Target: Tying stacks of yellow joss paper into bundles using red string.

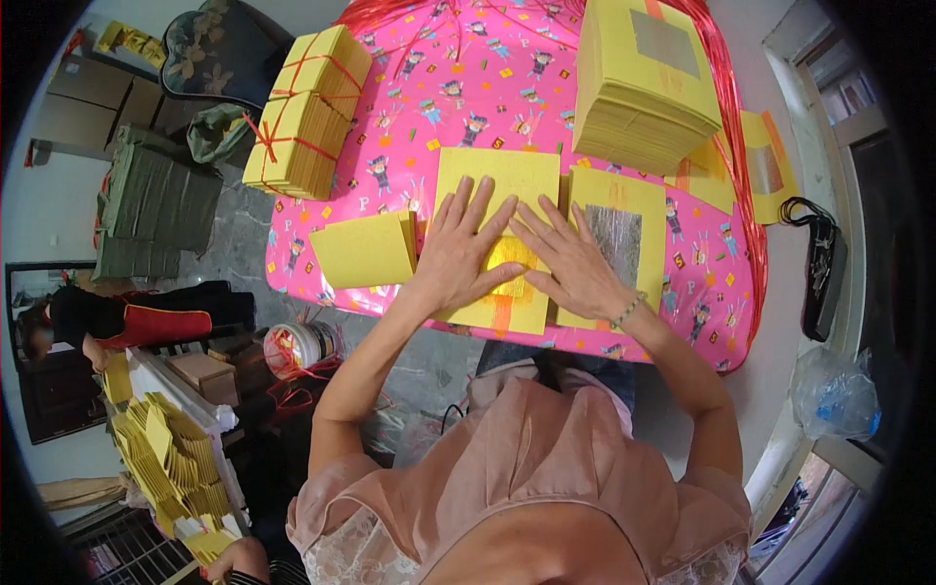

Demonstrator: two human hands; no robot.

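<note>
Head view: the joss-paper sheet w/ gold foil (pixel 522 175) lies flat on the pink printed tablecloth (pixel 409 166), in front of the person, under both hands; single sheet or thin pile, I cannot tell. L hand (pixel 458 253) rests palm down on its left part, fingers a little spread, thumb out across the foil. R hand (pixel 575 263) is also flat, fingers spread, reaching over its right edge from the silver-foil sheet (pixel 614 234) just beside. Neither hand pinches anything.

Paper should be light, prob. bendable w/ some stiffness, easy to crease; the shiny foil may be a bit slippery and scratch easily. Best hold, I think: the plain yellow margins, e.g. near edge or corners, w/ flat fingers, not on the foil.
</note>
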